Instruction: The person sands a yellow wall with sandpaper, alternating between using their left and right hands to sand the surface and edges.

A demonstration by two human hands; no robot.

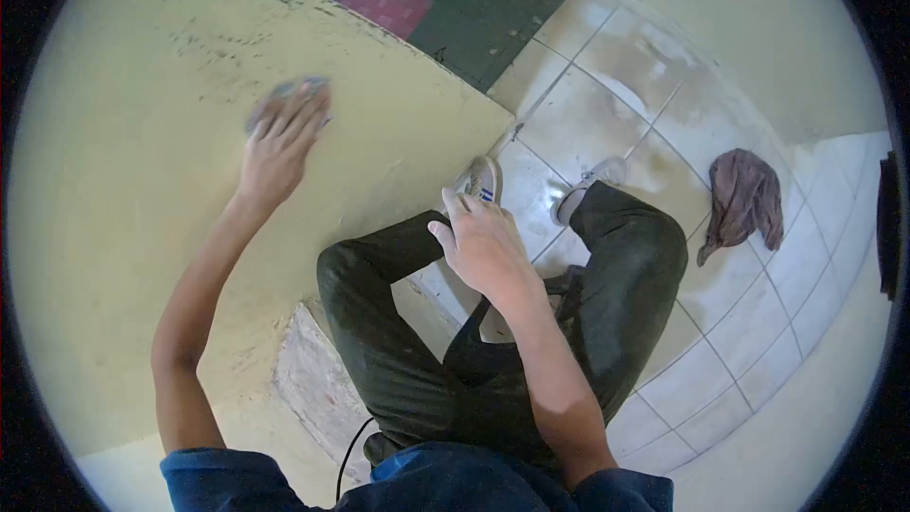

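One yellow wall (114, 228) fills the scene. Against it: one left hand (282, 142) and one grey pad (286, 92). Just off the wall: one right hand (485, 248) and two shoes, a left shoe (483, 180) and a right shoe (603, 173). Farther from the wall: one brown rag (745, 199).

Scuffed yellow wall (114, 228), pale tiled floor (607, 123), crumpled brown cloth (744, 199)

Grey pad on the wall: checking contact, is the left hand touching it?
Touching. Head view shows the left hand lying flat over the grey pad on the yellow wall.
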